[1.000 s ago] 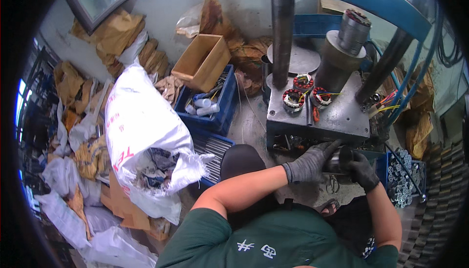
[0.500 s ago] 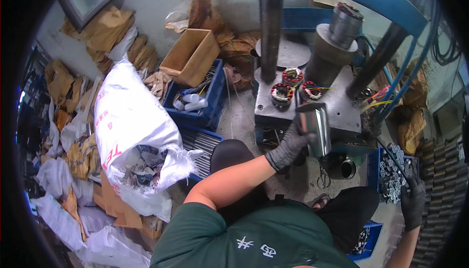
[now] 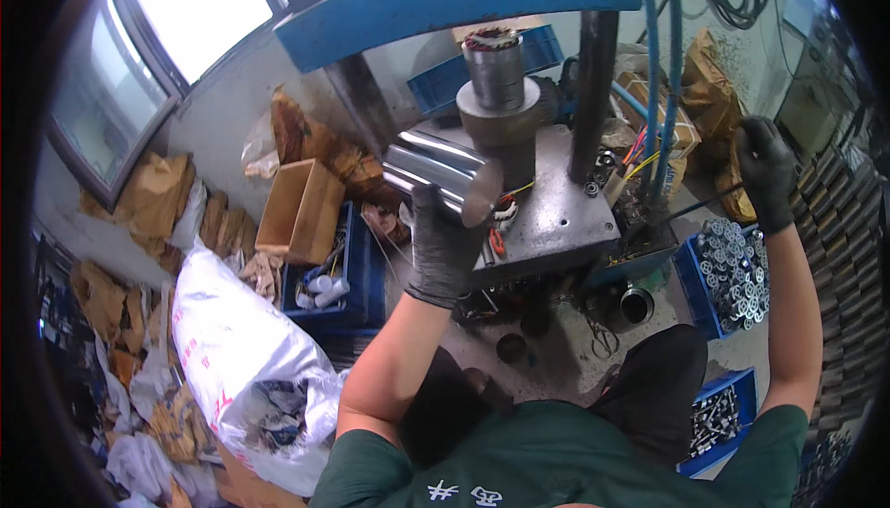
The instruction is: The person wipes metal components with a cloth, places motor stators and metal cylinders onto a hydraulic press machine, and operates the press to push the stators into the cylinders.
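Observation:
My left hand (image 3: 445,253), in a dark glove, is closed around a shiny metal cylinder (image 3: 436,172) and holds it tilted over the left part of the press plate (image 3: 547,221). Out to the right, my gloved right hand (image 3: 768,170) is closed on the end of a long black lever (image 3: 697,204) beside the press. On a thick round post on the plate stands a metal stator (image 3: 496,72) with windings at its top. Behind the cylinder, another wound stator (image 3: 503,216) with red and white parts is mostly hidden.
A blue press beam (image 3: 464,9) spans above, with dark columns. Blue hoses (image 3: 660,91) hang at the right. A blue crate of round metal parts (image 3: 728,276) stands on the right. A white sack (image 3: 241,332) and a wooden box (image 3: 301,211) are at the left.
My left hand has raised the metal cylinder and tipped it sideways. My right hand has moved up and forward with the lever. The view has swung toward the right and up.

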The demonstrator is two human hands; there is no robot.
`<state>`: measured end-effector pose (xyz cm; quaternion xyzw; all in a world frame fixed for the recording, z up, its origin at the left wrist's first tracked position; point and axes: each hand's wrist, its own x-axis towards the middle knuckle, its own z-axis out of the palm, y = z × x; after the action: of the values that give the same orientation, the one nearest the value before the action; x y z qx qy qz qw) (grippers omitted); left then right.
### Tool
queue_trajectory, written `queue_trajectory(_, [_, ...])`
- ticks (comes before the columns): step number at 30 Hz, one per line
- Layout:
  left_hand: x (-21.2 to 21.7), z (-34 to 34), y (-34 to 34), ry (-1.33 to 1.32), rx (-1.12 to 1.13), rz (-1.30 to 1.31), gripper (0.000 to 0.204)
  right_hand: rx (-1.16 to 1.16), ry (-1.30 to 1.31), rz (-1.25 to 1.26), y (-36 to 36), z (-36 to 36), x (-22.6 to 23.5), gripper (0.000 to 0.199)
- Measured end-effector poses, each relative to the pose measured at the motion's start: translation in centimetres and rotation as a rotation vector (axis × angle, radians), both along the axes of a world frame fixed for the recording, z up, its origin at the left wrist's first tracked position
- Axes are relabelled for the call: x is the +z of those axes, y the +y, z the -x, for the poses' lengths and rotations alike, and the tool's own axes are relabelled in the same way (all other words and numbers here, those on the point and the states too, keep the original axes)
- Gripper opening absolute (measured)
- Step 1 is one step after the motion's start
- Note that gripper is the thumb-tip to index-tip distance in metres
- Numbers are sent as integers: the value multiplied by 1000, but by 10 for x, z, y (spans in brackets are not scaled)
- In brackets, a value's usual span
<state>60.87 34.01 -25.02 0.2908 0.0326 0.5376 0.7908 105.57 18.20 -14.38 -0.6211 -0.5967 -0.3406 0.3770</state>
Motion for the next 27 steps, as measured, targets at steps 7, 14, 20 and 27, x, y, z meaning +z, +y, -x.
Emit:
queue_trajectory(7, [64,-30,81,-59,396,-221,66,-62,-19,-5,16,-2,7,16])
queue_trajectory(14, [91,-55,118,40,460,-100,65,-49,116,69,11,5,12,19])
queue_trajectory(20, [98,-79,135,31,551,-129,57,-72,133,133,6,9,15,28])
queue_trajectory(27, [103,-86,170,88,604,-220,79,-130,45,108,13,-3,8,17])
